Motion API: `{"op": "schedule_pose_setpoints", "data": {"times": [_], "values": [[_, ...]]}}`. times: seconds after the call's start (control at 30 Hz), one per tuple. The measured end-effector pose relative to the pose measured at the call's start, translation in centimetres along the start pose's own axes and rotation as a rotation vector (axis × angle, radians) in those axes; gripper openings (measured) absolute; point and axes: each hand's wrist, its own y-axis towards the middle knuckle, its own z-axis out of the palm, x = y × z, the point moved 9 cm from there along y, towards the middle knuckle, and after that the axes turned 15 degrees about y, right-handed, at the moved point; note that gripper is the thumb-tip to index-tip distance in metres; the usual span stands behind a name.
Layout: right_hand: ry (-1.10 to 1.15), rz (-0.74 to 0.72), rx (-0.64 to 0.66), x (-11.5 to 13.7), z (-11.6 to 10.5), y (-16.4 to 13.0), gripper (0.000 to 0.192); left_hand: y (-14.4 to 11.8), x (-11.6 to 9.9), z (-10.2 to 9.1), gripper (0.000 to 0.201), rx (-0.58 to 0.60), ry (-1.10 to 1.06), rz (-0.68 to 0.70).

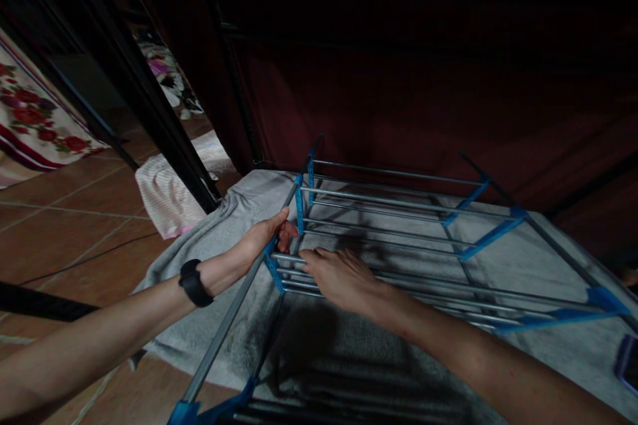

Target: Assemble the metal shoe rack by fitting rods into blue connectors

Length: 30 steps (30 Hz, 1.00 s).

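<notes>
While the left hand (pixel 262 239) is closed round the side pole of the rack (pixel 399 239), centre frame on a grey blanket (pixel 219 226), the right hand (pixel 339 275) lies flat, fingers spread on the rungs; a slipping blue joint (pixel 273 265) could pinch them.

We find narrow slots between the metal rods (pixel 393 202) of the drying rack (pixel 478 305), barely finger-wide (blue brackets (pixel 491 234) block several). The grey blanket's (pixel 219 239) left edge lies open; a black post (pixel 149 106) bars its far-left corner.
</notes>
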Motion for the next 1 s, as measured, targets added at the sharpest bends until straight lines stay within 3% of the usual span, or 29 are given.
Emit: {"op": "schedule_pose_setpoints", "data": {"times": [0.43, 0.73, 1.0], "values": [[0.041, -0.016, -0.001, 0.0, 0.1, 0.3, 0.028, 0.5, 0.5, 0.0, 0.044, -0.011, -0.058, -0.027], [0.138, -0.02, 0.039, -0.1, 0.0, 0.5, 0.029, 0.8, 0.7, -0.2, 0.046, -0.008, -0.008, 0.024], [0.303, -0.041, 0.033, -0.3, -1.1, 0.4, 0.038, 1.2, 1.3, 0.5, 0.052, 0.112, -0.13, -0.011]]}}
